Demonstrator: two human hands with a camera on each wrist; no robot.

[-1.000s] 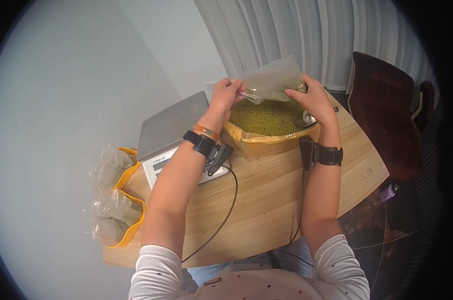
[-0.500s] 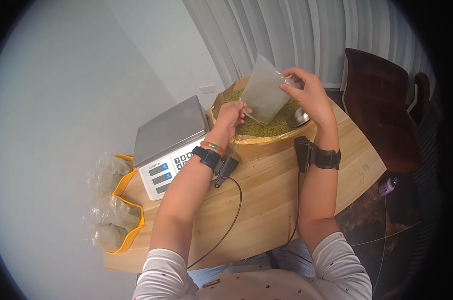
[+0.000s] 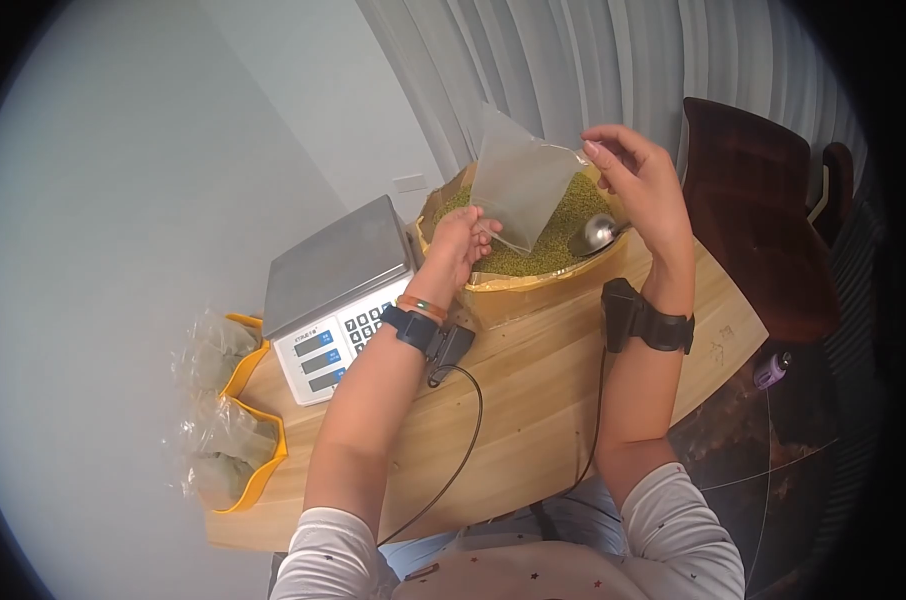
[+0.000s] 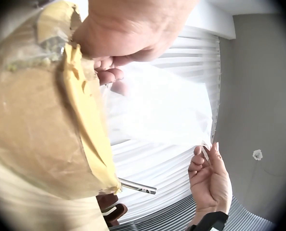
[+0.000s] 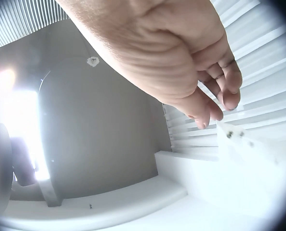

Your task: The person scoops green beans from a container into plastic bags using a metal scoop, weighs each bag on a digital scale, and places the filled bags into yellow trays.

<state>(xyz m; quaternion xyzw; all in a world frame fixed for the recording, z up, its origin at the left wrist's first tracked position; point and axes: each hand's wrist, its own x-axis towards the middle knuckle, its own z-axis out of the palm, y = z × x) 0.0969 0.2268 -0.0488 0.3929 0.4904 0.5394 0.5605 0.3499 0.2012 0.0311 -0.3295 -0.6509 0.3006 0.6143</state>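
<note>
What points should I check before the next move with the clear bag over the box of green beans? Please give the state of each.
1. Left hand grips the clear bag at its lower corner: ok.
2. Right hand pinches the bag's upper corner: ok.
3. Bag mouth is open: cannot tell.
4. Bag is held above the box of green beans: ok.
5. Metal scoop lies in the beans, near the right hand: ok.
6. Scale platform is bare: ok.

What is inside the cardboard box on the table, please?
The cardboard box holds green beans, with a metal scoop lying on them. The clear bag, held above by the left hand and the right hand, covers the middle part.
</note>
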